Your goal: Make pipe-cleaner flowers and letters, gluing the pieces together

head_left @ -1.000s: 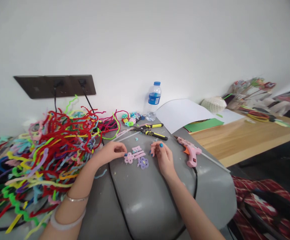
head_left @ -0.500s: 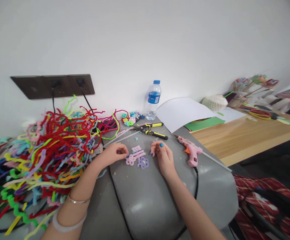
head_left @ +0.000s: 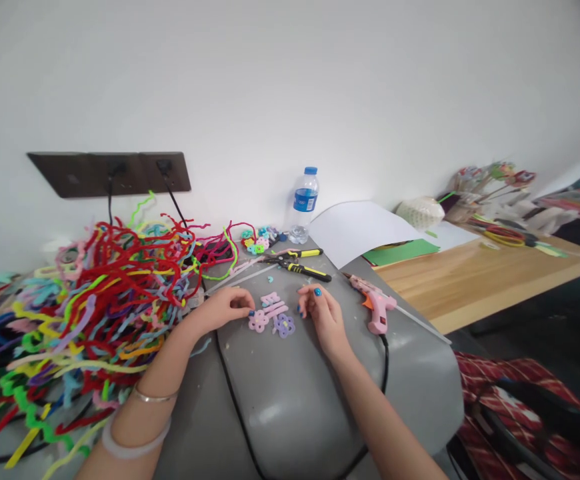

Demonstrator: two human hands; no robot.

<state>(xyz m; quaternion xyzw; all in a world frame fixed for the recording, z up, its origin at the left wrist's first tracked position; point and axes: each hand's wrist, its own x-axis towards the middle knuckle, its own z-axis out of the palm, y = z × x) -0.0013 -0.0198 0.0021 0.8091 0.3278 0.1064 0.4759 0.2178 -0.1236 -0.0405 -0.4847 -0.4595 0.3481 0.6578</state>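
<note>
A pink pipe-cleaner flower [head_left: 259,322] lies flat on the grey table [head_left: 290,400]. My left hand [head_left: 227,308] reaches in from the left, its thumb and fingertips closed together at the flower's upper left petal. Beside it lies a purple pipe-cleaner flower [head_left: 285,326], with short pink and lilac twisted pieces [head_left: 271,302] just above. To the right of these, my right hand [head_left: 323,313] hovers palm inward. Its fingers are loosely curled and apart, and nothing shows in them.
A big tangle of coloured pipe cleaners [head_left: 120,287] covers the left side. Yellow-and-black pliers [head_left: 303,268] lie behind the flowers, near a water bottle [head_left: 303,207]. A pink glue gun [head_left: 377,307] with a black cord rests at right. White paper [head_left: 365,230] lies behind it.
The view has shifted slightly, so everything sits a little farther left. Both hands and the flowers keep almost the same places relative to each other.
</note>
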